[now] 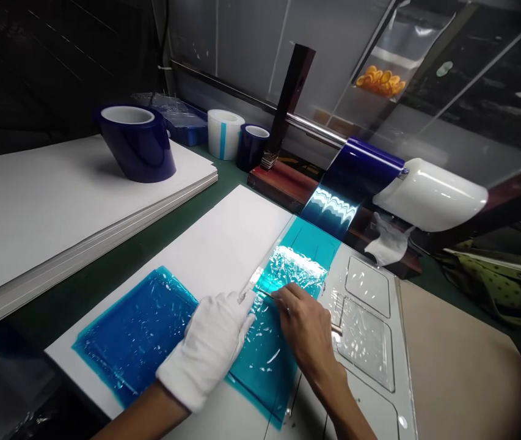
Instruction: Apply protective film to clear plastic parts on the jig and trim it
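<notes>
Gloved left hand [212, 348] lies palm-down, fingers loosely curled, pressing the blue film [264, 342]; bare right hand [306, 327] pinches a thin blade [267, 294] at the film's surface.

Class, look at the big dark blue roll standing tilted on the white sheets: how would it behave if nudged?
The dark blue roll leans on one edge, so a nudge would probably tip it flat or set it rolling. Its round, glossy wrap suggests it could slide on the smooth white sheets. Thickly wound, it is likely rather heavy.
</notes>
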The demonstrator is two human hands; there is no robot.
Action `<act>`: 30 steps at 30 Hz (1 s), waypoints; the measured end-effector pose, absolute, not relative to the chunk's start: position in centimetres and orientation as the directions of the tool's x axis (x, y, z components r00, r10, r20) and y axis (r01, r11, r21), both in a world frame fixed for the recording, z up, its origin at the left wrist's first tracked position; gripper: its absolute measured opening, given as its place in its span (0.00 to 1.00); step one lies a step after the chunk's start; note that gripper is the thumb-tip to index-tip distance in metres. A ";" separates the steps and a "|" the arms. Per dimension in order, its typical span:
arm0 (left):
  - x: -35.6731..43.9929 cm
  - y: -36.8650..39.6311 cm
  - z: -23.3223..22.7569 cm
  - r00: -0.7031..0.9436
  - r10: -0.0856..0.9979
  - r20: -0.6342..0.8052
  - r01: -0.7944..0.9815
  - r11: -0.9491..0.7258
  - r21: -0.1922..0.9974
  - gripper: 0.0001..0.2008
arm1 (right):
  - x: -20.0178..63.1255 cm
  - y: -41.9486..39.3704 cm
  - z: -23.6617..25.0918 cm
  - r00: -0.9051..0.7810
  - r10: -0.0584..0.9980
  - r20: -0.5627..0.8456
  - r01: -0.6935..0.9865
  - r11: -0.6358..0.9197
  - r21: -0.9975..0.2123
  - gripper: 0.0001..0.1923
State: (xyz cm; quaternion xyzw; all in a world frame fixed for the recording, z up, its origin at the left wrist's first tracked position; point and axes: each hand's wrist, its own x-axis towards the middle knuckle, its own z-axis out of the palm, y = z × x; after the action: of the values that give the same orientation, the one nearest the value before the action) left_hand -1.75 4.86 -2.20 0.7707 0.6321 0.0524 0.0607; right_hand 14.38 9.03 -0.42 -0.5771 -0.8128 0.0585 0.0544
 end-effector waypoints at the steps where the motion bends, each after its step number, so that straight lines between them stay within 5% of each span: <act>1: -1.7 4.9 -2.2 0.193 0.981 -0.005 0.969 -0.190 0.159 0.19 | 14.1 9.3 -0.5 -0.334 0.942 0.013 0.930 0.332 -0.157 0.12; 30: -2.0 5.3 -1.4 0.232 0.971 -0.059 0.955 -0.216 0.205 0.18 | 24.9 4.8 0.5 -0.225 0.970 -0.091 0.974 0.225 -0.008 0.13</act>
State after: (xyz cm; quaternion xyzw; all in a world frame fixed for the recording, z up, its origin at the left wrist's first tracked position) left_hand -1.97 5.27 -1.38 0.7786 0.6183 0.0409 0.0992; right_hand 24.85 4.84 0.48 -0.6217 -0.7819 0.0315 -0.0331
